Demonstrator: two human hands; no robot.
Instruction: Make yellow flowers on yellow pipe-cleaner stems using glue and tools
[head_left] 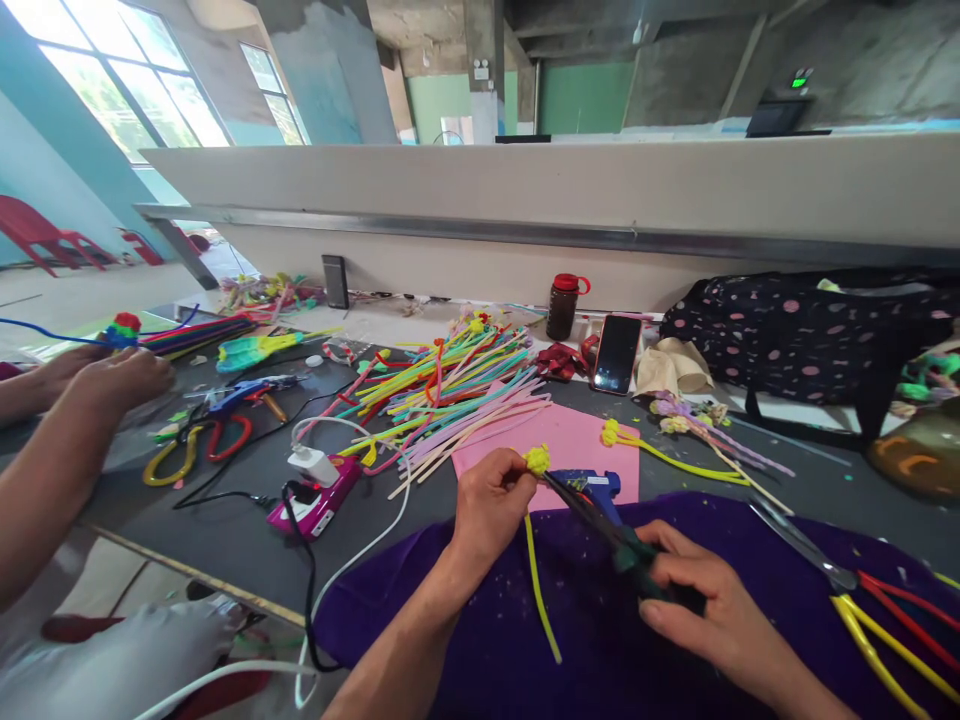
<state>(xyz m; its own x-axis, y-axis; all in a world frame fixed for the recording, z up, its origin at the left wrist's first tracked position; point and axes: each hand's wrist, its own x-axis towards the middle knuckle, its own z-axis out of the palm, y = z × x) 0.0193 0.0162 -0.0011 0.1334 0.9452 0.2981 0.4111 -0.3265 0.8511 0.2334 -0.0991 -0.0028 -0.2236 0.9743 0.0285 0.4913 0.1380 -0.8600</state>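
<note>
My left hand [487, 515] pinches a small yellow fuzzy pipe-cleaner flower [537, 459] by its underside. A yellow pipe-cleaner stem [541, 590] hangs below the fingers over a purple cloth [600, 660]. In my right hand [701, 600] is a pair of scissors [596, 517] with dark green handles, the tips touching or very near the flower's base. Behind the blades, a blue glue gun [600, 484] lies partly on a pink sheet [480, 450]. Another yellow pipe-cleaner flower [610, 432] with its stem rests on the sheet's right side.
Bundled coloured pipe cleaners [457, 385] lie mid-table. A purple power strip [322, 505] with cables sits left. A phone [617, 354], a bottle [562, 305] and a patterned bag [795, 335] stand at the back. Large scissors [844, 580] lie right. Another person's hands [112, 385] work at left.
</note>
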